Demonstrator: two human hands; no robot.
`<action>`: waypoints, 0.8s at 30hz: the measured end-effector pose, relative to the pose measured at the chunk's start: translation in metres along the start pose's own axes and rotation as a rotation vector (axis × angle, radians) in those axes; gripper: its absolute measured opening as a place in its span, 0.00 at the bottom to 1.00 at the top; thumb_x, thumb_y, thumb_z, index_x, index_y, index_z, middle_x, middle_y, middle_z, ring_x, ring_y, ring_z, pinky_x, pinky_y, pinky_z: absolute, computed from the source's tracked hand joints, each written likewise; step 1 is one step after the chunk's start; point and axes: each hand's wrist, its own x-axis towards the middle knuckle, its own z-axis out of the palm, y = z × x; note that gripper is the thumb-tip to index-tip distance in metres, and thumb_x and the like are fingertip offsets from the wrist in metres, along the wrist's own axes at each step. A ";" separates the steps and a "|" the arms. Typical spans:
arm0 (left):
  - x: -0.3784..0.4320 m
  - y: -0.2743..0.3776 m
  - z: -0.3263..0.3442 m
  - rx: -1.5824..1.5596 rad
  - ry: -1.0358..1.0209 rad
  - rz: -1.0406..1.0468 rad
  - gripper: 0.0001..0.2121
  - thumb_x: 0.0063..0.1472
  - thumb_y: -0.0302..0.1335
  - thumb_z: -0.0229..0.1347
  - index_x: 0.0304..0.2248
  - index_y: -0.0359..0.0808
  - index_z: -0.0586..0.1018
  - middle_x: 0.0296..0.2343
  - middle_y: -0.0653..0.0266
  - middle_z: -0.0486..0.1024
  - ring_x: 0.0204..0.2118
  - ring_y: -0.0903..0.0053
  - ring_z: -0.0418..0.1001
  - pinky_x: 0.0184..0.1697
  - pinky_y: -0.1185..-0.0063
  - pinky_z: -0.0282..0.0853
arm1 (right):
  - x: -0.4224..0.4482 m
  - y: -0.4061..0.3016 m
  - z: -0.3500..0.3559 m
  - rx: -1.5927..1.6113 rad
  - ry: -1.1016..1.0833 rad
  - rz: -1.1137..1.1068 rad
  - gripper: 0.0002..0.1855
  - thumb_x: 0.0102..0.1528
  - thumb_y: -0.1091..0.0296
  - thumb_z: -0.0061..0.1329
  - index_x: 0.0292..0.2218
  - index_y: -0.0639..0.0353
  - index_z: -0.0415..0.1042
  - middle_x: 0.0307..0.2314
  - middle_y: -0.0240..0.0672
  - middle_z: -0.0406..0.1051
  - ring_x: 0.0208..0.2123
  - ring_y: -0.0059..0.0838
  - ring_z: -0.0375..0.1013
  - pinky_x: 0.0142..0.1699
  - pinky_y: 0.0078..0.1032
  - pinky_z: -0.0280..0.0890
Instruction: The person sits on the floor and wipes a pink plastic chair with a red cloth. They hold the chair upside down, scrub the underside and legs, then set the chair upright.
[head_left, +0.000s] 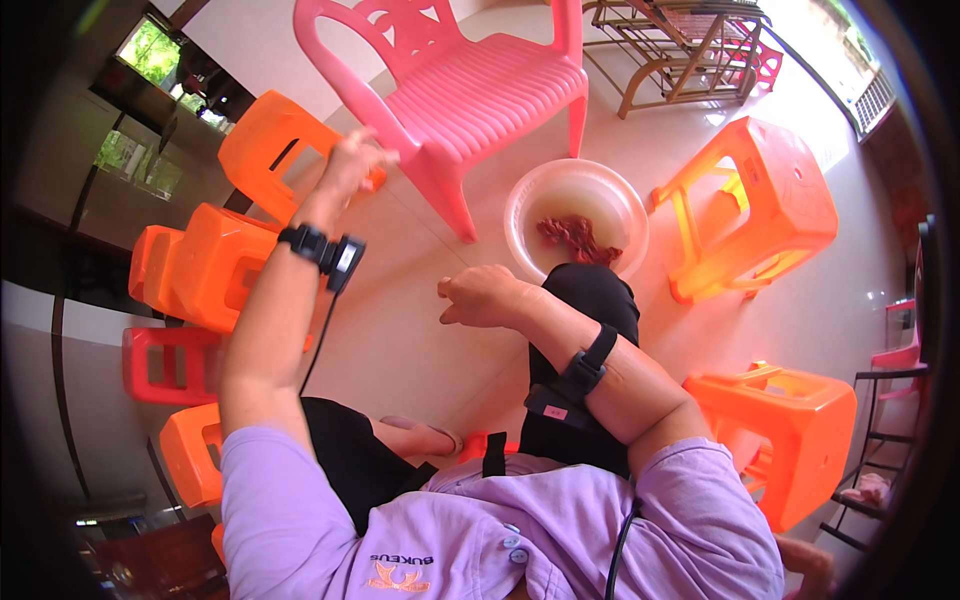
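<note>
My left hand reaches forward beside the front corner of the seat of a pink plastic armchair. Its fingers are spread and slightly blurred, and it holds nothing; whether it touches the chair I cannot tell. Over the floor, in front of my right knee, is my right hand with its fingers loosely curled; whether anything is in it I cannot tell. Beyond that knee stands a pale plastic basin of cloudy water, with a dark red cloth lying wet in it. Both forearms carry strapped black devices.
Orange plastic stools stand on the left and on the right, another near my right elbow. A red stool is at the far left. Folded wood-coloured frames lie beyond the basin. A black cable hangs from my left wrist device.
</note>
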 end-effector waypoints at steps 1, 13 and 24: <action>-0.019 -0.001 -0.008 0.086 -0.228 0.000 0.38 0.47 0.33 0.69 0.57 0.30 0.68 0.40 0.59 0.76 0.43 0.73 0.74 0.41 0.73 0.72 | 0.001 0.000 -0.001 -0.011 -0.029 0.009 0.26 0.54 0.50 0.51 0.50 0.55 0.72 0.43 0.42 0.75 0.47 0.43 0.74 0.49 0.38 0.68; -0.371 -0.188 -0.058 0.957 -0.004 -0.387 0.36 0.47 0.52 0.64 0.54 0.46 0.75 0.52 0.62 0.71 0.59 0.60 0.60 0.58 0.54 0.54 | -0.012 -0.001 0.030 -0.033 0.112 -0.084 0.20 0.52 0.51 0.54 0.38 0.59 0.79 0.36 0.40 0.77 0.43 0.43 0.76 0.45 0.37 0.70; -0.403 -0.236 -0.097 0.597 0.277 -0.534 0.29 0.49 0.49 0.61 0.45 0.36 0.81 0.42 0.51 0.79 0.48 0.55 0.74 0.50 0.63 0.69 | -0.003 0.026 0.029 -0.022 -0.030 0.169 0.24 0.54 0.52 0.55 0.39 0.67 0.76 0.32 0.44 0.76 0.33 0.42 0.78 0.34 0.37 0.74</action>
